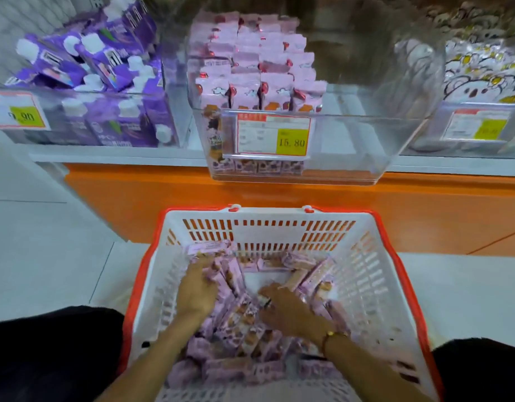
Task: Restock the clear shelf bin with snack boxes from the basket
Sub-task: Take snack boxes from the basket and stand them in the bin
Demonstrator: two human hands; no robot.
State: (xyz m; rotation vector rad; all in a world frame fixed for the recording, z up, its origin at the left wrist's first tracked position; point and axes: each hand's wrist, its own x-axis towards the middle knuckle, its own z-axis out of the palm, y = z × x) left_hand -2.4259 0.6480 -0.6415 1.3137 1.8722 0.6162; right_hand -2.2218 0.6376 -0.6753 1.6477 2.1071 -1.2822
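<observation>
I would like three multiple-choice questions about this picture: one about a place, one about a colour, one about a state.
1. Where are both hands?
A. in the basket
B. in the clear bin
C. on the floor

2. What colour is the basket's rim?
A. blue
B. red
C. green

3. How full is the clear bin?
A. packed across
B. no boxes at all
C. boxes on the left, right part bare

Key: 1 A, the left hand and right hand reach among the snack boxes in the basket. 2 B, the rim is red. 3 C, the bin holds pink boxes only on the left.
</observation>
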